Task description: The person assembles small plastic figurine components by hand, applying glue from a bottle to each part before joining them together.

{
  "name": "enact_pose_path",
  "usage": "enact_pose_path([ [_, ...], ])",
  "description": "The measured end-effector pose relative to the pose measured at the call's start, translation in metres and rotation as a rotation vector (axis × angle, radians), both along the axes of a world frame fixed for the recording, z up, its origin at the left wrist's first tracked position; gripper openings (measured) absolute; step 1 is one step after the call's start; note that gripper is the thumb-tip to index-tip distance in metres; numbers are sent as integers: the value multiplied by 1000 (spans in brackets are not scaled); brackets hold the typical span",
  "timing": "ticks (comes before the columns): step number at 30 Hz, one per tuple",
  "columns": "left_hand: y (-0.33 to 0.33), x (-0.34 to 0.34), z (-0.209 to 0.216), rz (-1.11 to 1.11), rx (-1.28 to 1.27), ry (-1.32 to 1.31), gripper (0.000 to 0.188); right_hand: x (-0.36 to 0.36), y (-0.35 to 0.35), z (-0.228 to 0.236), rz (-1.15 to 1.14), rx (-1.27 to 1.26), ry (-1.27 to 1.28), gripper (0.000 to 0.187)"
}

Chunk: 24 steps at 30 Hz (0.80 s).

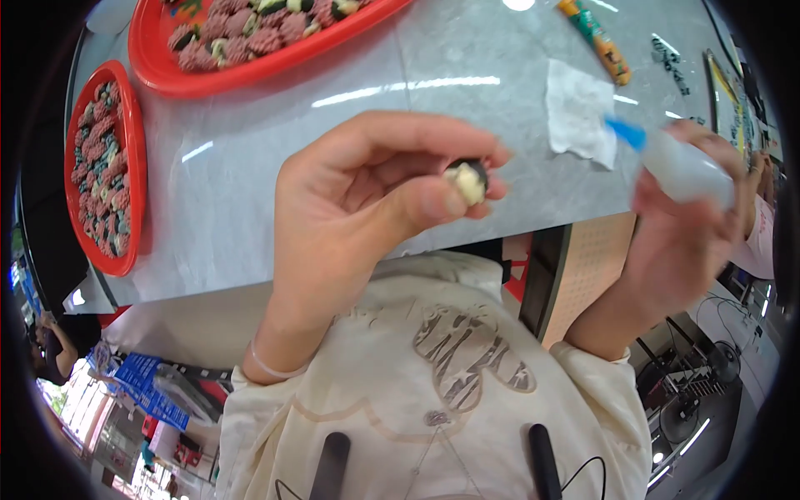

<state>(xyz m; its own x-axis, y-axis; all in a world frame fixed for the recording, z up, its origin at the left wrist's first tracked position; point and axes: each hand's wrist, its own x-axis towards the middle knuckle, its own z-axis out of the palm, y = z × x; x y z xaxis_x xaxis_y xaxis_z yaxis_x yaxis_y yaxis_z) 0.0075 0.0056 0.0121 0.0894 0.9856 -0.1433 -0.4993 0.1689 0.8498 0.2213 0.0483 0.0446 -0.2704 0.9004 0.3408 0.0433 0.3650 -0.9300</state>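
Between the thumb and fingers of my left hand (358,179) is a small black-and-cream piece (468,182), held just above the table's near edge. Its exact kind I cannot make out. My right hand (687,225), blurred by motion, is wrapped round a whitish squeeze bottle (690,169). The bottle's blue tip (625,133) points left, toward the piece, with a gap between the two. A crumpled white tissue (579,117) lies on the table just beyond the blue tip.
A large red tray (179,83) at the far left and a smaller red tray (140,183) below it hold many pink, cream and dark pieces. A green-and-orange tube (596,42) lies on the grey table (225,225) at the far right. Other people are partly visible at both sides.
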Motion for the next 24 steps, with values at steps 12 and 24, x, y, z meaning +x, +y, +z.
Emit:
enact_pose_path([
  [12,-4,2,-8,23,32,69,31,-40,24,-38,-161,265,-368,32],
  [24,-6,2,-7,4,52,115,30,103,38,-45,-890,82,-793,17],
])
